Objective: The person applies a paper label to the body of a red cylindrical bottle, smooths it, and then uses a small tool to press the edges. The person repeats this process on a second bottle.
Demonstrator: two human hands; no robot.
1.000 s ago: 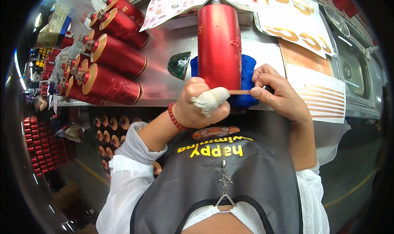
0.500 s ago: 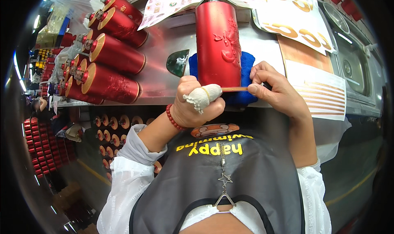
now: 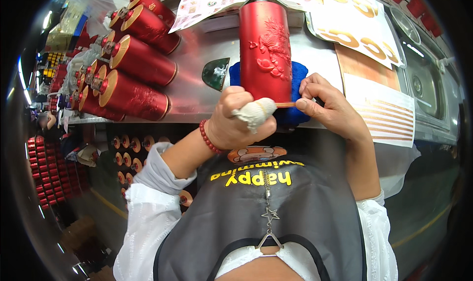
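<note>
A red bottle with a raised relief lies on its side on a blue cloth, its neck pointing away from me. Along its near base edge runs a thin gold strip. My left hand is closed at that edge, one digit wrapped in a white cloth finger cover and pressed against the strip; its fingertips are partly hidden. My right hand pinches the strip's right end between thumb and forefinger. Just left of the bottle lies a dark green scraper-like piece.
Several red bottles lie on the left of the metal table. At the right are a sheet with gold strips, a sheet of gold curved stickers and a sink. More bottles stand below the table edge.
My left hand has slid right along the base edge, so less strip shows between my hands. The bottle has turned a little, bringing more of the relief into view.
</note>
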